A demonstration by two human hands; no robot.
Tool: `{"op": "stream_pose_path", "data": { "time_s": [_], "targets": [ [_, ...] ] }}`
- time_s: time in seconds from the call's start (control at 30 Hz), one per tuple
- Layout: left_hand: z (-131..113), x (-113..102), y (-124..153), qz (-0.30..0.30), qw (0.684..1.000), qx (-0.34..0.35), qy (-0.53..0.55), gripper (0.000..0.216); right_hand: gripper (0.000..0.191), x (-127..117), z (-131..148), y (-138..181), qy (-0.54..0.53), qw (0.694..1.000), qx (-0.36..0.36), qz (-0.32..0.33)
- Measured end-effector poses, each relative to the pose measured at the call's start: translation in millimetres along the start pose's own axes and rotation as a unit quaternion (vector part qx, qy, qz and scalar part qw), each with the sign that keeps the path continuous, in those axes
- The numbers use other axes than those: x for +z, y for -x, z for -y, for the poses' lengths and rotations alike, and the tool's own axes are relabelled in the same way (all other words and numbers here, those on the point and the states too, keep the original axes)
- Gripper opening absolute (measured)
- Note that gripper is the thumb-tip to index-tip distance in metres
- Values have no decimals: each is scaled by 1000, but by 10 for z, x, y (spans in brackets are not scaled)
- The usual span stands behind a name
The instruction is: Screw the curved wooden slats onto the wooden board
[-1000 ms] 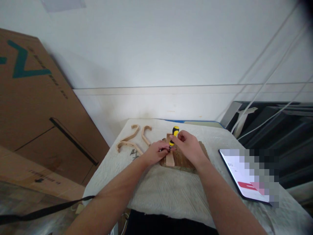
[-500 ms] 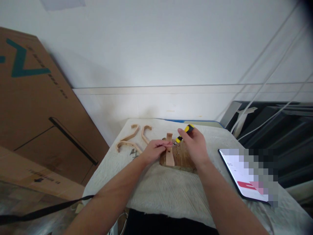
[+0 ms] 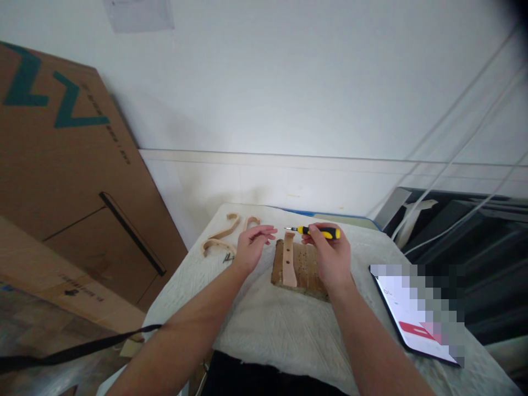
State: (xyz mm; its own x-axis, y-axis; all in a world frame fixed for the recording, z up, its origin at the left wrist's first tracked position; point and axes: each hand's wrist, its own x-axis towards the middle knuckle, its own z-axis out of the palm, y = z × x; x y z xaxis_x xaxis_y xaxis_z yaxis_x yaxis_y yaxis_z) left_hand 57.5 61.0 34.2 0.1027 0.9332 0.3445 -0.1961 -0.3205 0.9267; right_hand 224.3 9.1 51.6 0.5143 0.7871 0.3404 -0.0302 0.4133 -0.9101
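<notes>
White cloth-covered table (image 3: 284, 330) against pale wall (image 3: 289, 99). Person's right hand (image 3: 333, 254): fingers wrapped round yellow-and-black screwdriver (image 3: 325, 233), tip pointing left near far end of pale wooden hook (image 3: 289, 269). Left hand (image 3: 251, 246): fingers loosely spread, holding nothing. Hook, two dark holes along it, lies on pitted wooden block (image 3: 303, 267) between hands; right hand hides block's right part. Beyond left hand, partly covered by it: loose bent hooks (image 3: 223, 244), dark slender bits (image 3: 228, 257) beside them. Tablet (image 3: 406, 319) right; tall cardboard box (image 3: 82, 176) left.
</notes>
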Motion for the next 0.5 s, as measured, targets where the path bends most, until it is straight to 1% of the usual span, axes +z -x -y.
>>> {"op": "stream_pose_path", "data": {
  "time_s": [0.1, 0.2, 0.3, 0.37, 0.5],
  "targets": [
    [-130, -103, -61, -33, 999, 4, 4, 22, 30, 12, 156, 70, 10, 999, -5, 50],
    [-366, -296, -130, -43, 999, -8, -5, 25, 26, 115, 396, 149, -1, 996, 4, 93],
    [-617, -545, -171, -50, 998, -13, -26, 24, 22, 348, 610, 254, -40, 993, -25, 104],
    [-741, -715, -164, -65, 997, -6, -43, 24, 21, 546, 693, 345, -60, 992, -47, 101],
    [-850, -1021, -52, -101, 993, 1, -67, 24, 20, 911, 715, 573, -76, 992, -50, 91]
  ]
}}
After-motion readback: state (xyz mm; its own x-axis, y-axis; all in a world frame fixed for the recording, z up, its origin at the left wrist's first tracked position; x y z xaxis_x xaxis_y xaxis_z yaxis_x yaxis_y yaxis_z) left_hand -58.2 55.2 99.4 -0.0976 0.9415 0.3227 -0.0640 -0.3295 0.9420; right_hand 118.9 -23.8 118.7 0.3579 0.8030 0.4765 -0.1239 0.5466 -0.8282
